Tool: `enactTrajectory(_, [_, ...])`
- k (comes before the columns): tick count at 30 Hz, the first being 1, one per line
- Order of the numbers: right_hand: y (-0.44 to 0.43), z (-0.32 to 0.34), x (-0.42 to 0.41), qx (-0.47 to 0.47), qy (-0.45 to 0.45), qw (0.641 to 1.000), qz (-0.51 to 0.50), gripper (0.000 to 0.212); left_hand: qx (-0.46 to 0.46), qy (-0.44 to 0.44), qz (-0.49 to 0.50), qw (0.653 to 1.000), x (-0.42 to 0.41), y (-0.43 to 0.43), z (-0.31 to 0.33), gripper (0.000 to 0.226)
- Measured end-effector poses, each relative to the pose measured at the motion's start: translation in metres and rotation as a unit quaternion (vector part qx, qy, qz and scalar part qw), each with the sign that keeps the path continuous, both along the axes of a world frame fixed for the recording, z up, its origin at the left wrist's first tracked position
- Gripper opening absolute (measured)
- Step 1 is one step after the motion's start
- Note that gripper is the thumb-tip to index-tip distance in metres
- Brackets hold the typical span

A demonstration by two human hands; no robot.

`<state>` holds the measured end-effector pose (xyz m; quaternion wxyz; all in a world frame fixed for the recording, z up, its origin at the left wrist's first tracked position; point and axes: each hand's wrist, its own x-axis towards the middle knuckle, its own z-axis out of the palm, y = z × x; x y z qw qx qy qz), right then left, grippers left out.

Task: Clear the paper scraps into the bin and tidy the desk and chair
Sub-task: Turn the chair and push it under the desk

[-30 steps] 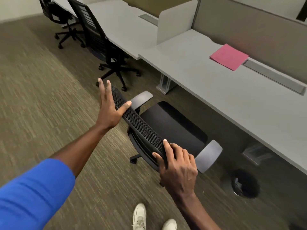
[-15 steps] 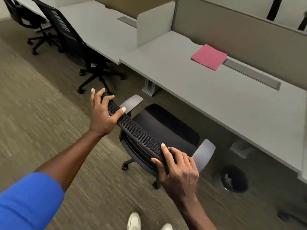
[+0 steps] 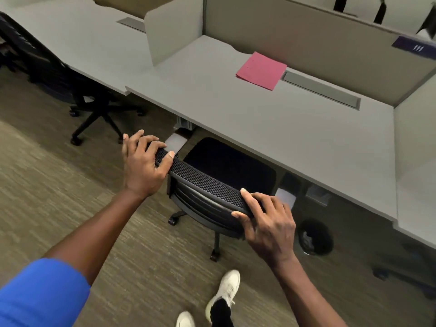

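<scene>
Desk [image 3: 271, 128]: grey, long, running from upper left to right edge, backed by a tan partition [image 3: 306, 41] and split from the next bay by a pale divider [image 3: 169, 27]; top bare except for one item. Carpet [image 3: 59, 197]: brown-grey weave, covering the floor. Chair [image 3: 212, 185]: black, mesh-topped back, on castors, seat part-way under the desk's front edge, grey armrests at either side, the far one just under the desk lip. Second chair [image 3: 47, 67]: black, at the neighbouring bay to the left, base and castors showing below the desk. Folder [image 3: 262, 70]: pink, flat on the desk near the back, its right corner touching a grey cable tray [image 3: 320, 90] set into the top. Bin [image 3: 315, 237]: black, round, on the floor under the desk's right part, just right of the chair; pale crumpled paper inside, blurred. Left hand [image 3: 141, 166]: closed over the left end of the chair's top rail, fingers curled over the far side, thumb pressed on the mesh. Right hand [image 3: 269, 223]: wrapped round the right end of the same rail, fingers over the top, thumb on the near face. Sleeve [image 3: 40, 296]: blue, on the left arm, lower left corner. Shoes [image 3: 224, 293]: white, two, on the carpet behind the chair, one ahead of the other.
</scene>
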<state>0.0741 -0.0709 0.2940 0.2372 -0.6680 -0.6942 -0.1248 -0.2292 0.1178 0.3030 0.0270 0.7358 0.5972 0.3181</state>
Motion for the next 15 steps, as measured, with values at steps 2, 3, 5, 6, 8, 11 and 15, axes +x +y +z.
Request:
enactTrajectory(2, [0.013, 0.0, 0.014, 0.005, 0.005, 1.0, -0.003, 0.057, 0.002, 0.001, -0.004, 1.0, 0.015, 0.013, 0.0, 0.048])
enactTrajectory(3, [0.019, -0.001, 0.022, 0.007, 0.008, 1.0, -0.003, 0.057, 0.004, 0.0, -0.008, 1.0, 0.022, 0.02, -0.001, 0.048])
enactTrajectory(5, [0.032, -0.003, 0.038, 0.012, 0.01, 1.0, -0.007, 0.057, 0.002, 0.004, -0.016, 1.0, 0.038, 0.034, -0.001, 0.048])
enactTrajectory(6, [0.038, -0.003, 0.046, 0.013, 0.013, 1.0, -0.009, 0.057, 0.0, 0.008, -0.018, 1.0, 0.046, 0.04, -0.001, 0.049])
enactTrajectory(8, [0.05, -0.005, 0.063, 0.012, 0.023, 1.0, -0.008, 0.057, -0.002, 0.012, -0.021, 1.0, 0.062, 0.053, 0.0, 0.048])
enactTrajectory(11, [0.068, -0.006, 0.083, 0.015, 0.035, 0.999, -0.01, 0.057, 0.0, 0.011, -0.026, 1.0, 0.083, 0.07, 0.0, 0.047])
enactTrajectory(15, [0.088, -0.007, 0.11, 0.018, 0.045, 0.999, -0.01, 0.057, 0.001, 0.004, -0.027, 1.0, 0.11, 0.093, -0.003, 0.048])
